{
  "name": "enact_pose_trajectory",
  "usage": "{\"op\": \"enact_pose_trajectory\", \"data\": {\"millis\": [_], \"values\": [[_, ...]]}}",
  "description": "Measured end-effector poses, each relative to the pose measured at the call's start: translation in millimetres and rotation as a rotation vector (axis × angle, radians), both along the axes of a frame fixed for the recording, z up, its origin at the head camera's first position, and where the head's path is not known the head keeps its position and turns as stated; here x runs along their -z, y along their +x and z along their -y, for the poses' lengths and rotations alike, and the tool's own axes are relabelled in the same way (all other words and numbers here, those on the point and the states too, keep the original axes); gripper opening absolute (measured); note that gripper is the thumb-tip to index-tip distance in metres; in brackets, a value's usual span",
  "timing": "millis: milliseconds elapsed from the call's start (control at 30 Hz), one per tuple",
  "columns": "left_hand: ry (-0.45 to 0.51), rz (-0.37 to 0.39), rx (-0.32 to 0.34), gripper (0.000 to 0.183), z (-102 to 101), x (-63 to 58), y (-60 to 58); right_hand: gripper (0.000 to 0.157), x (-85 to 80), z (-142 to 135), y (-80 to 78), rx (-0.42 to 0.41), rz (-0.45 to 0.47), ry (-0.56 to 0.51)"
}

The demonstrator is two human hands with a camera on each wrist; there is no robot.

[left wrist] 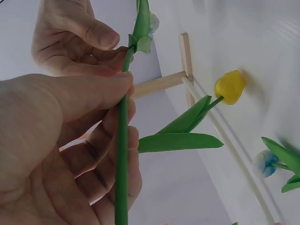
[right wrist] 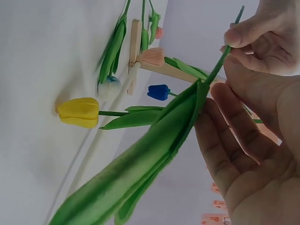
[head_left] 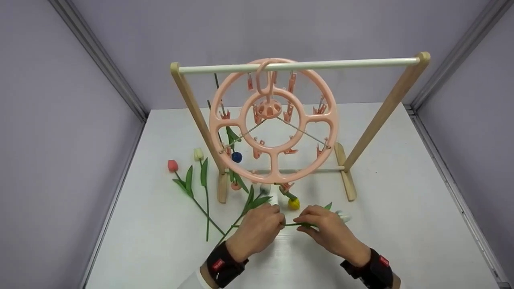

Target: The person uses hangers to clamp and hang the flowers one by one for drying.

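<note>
Pale walls (head_left: 160, 40) enclose a white bench (head_left: 401, 192), its near middle taken up by two hands sharing one flower. Left hand (head_left: 260, 224) pinches the bare green stem of a pale tulip (head_left: 343, 216) between thumb and forefinger; right hand (head_left: 329, 230) pinches the same stem just below the leaves, so the bloom pokes out on that hand's far side. Holding it at two spots seems to keep the thin stem straight and roughly level.

Beyond both hands stands a wooden rack (head_left: 381, 116), and a pink round hanger (head_left: 275, 176) hooks over its top bar — which leaves the clips (head_left: 286, 186) dangling free. Just past the gap between the hands, a yellow tulip (head_left: 294, 204) hangs bloom-down, probably because its clip grips the stem end. A blue tulip (head_left: 237, 157) hangs farther beyond the left hand. Outward from that hand, a red tulip (head_left: 172, 165) and a cream tulip (head_left: 198, 154) lie flat — perhaps set aside within reach; a blue-and-white tulip (head_left: 265, 188) lies just beyond it.
</note>
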State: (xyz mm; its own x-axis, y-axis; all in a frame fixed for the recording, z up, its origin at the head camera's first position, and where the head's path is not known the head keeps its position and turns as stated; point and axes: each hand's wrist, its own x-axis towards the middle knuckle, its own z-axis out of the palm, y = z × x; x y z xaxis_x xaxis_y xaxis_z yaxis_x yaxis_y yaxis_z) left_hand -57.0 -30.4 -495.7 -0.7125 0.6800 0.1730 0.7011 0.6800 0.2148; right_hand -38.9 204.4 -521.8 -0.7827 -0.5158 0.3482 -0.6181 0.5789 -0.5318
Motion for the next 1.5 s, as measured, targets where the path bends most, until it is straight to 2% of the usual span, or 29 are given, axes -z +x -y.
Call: {"op": "enact_pose_trajectory", "data": {"millis": [167,433,600,667,767,867,967,1067,1167,1333,1500], "values": [[0.018,-0.001,0.010,0.004,-2,1.5,-0.7,0.021,4.4,-2,-1.3,0.014,-0.003,0.016],[0.016,0.041,0.008,0.005,-4,0.0,-0.3,0.021,10.9,-3,-3.2,-0.004,-0.067,0.053],[0.114,0.034,-0.039,0.015,5,-0.9,1.7,0.021,12.1,-8,-3.7,0.010,-0.053,0.059],[0.187,0.029,-0.074,0.022,11,-2.0,2.8,0.021,12.4,-13,-3.9,0.027,-0.047,0.063],[0.333,0.068,-0.137,0.029,20,-4.2,3.4,0.023,13.4,-20,-4.7,0.057,-0.039,0.045],[0.501,0.175,-0.190,0.033,26,-4.5,2.7,0.026,14.8,-26,-5.1,0.094,-0.026,-0.012],[0.664,0.310,-0.219,0.034,26,-2.0,1.3,0.031,16.2,-31,-5.2,0.118,-0.001,-0.111],[0.819,0.440,-0.217,0.033,19,2.9,1.0,0.034,16.3,-31,-5.5,0.113,0.010,-0.232],[0.943,0.515,-0.204,0.029,8,7.4,2.0,0.034,15.1,-27,-5.9,0.097,0.023,-0.340],[1.103,0.528,-0.145,0.023,-13,11.6,1.9,0.030,14.7,-16,-7.1,0.063,0.044,-0.488],[1.263,0.513,-0.088,0.022,-28,13.7,0.0,0.026,17.4,-9,-8.3,0.018,0.125,-0.609]]}}
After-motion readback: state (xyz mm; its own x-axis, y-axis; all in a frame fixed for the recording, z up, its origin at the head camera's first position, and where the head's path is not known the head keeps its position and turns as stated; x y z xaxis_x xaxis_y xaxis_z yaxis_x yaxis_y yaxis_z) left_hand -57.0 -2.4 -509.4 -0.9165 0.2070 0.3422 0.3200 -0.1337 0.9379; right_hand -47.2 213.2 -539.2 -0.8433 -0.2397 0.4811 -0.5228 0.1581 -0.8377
